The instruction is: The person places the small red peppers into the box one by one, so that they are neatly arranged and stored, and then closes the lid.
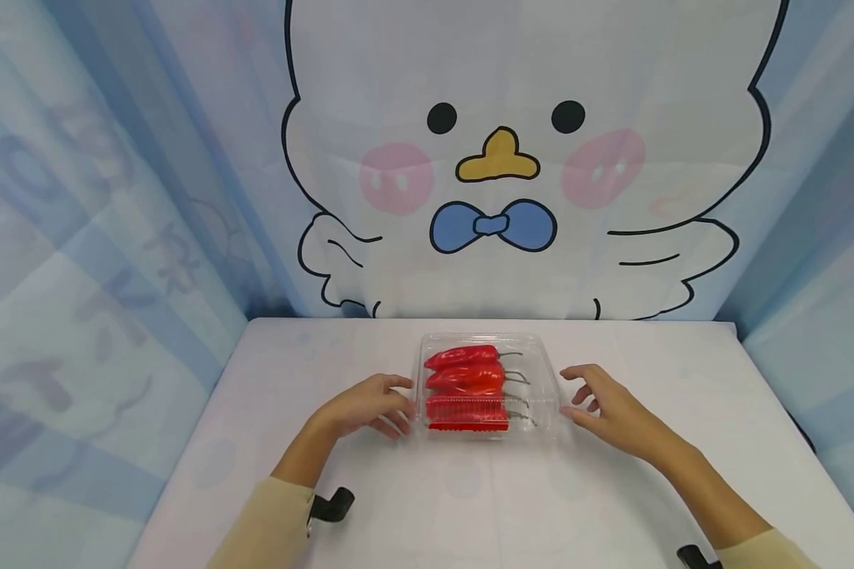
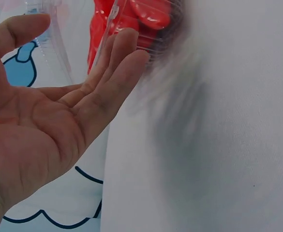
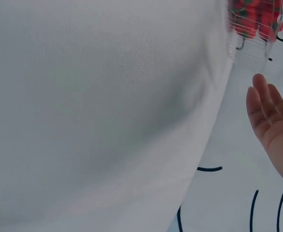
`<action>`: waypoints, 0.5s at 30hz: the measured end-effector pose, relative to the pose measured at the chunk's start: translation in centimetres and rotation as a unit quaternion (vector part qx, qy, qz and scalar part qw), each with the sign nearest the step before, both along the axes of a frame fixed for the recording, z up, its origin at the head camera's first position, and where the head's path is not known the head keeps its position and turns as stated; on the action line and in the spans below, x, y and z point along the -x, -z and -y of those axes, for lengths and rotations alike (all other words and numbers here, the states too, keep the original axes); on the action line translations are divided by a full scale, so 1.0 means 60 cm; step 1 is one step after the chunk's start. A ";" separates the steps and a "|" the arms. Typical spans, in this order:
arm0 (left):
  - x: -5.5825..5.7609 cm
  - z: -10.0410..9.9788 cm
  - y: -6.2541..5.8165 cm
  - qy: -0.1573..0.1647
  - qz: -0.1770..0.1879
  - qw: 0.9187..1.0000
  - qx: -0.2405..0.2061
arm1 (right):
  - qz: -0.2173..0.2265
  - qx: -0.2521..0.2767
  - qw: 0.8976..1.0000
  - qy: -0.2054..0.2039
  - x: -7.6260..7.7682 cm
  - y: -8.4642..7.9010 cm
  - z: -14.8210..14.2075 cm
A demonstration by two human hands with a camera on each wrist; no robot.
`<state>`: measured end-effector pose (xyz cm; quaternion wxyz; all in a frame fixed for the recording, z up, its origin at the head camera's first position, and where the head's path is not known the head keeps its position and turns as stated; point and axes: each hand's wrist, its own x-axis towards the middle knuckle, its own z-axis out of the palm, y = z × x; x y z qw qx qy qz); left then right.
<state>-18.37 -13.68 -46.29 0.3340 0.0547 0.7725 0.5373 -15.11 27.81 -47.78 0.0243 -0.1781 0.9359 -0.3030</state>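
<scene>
A clear plastic clamshell box (image 1: 544, 395) lies on the table, holding several red chili peppers (image 1: 464, 378) with their stems toward the right. My left hand (image 1: 372, 406) is at the box's left side, its fingertips right at the wall and its fingers loosely extended. In the left wrist view, the same hand (image 2: 49, 116) shows its palm, thumb apart from the fingers, with the peppers (image 2: 151, 12) just past the fingertips. Off the box's right side, my right hand (image 1: 612, 411) hovers with relaxed fingers. The right wrist view has that hand (image 3: 276, 121) a short gap from the box (image 3: 250, 53).
A white cloth covers the table (image 1: 470, 506). Behind it hangs a curtain (image 1: 498, 276) printed with a cartoon character, and blue patterned curtains (image 1: 92, 276) stand at both sides. Black wrist mounts (image 1: 333, 506) project from the beige sleeves.
</scene>
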 end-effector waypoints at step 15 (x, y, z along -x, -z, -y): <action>-0.009 -0.020 0.007 -0.054 -0.008 0.998 -0.014 | 0.184 0.061 0.979 -0.070 0.000 0.011 -0.002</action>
